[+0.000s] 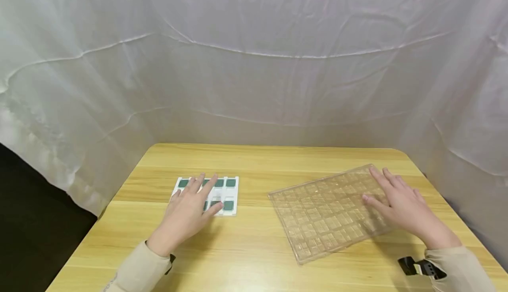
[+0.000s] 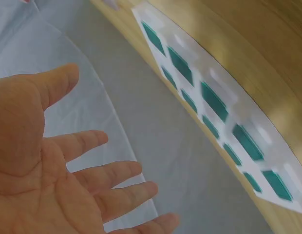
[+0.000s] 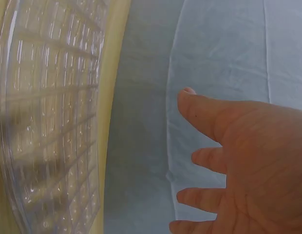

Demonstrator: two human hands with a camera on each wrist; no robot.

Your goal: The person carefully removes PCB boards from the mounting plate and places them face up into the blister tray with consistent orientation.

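On the left of the table lies a white tray (image 1: 234,195) holding several dark green square pieces (image 1: 228,205) in two rows. My left hand (image 1: 188,215) is spread above it, palm down, covering part of it in the head view. In the left wrist view the tray (image 2: 217,73) and the fingers of the left hand (image 2: 92,175) stand apart. To the right lies a clear plastic tray (image 1: 317,221) with many small compartments, set at an angle. Over its right end is my right hand (image 1: 406,206), fingers extended and holding nothing; the right wrist view shows it apart from the clear tray (image 3: 53,112).
The wooden table (image 1: 254,248) has rounded far corners. Behind and beside it hangs a pale, wrinkled curtain (image 1: 278,84). A dark area (image 1: 35,221) shows at the lower left. Dark straps (image 1: 422,267) sit at the sleeve cuffs.
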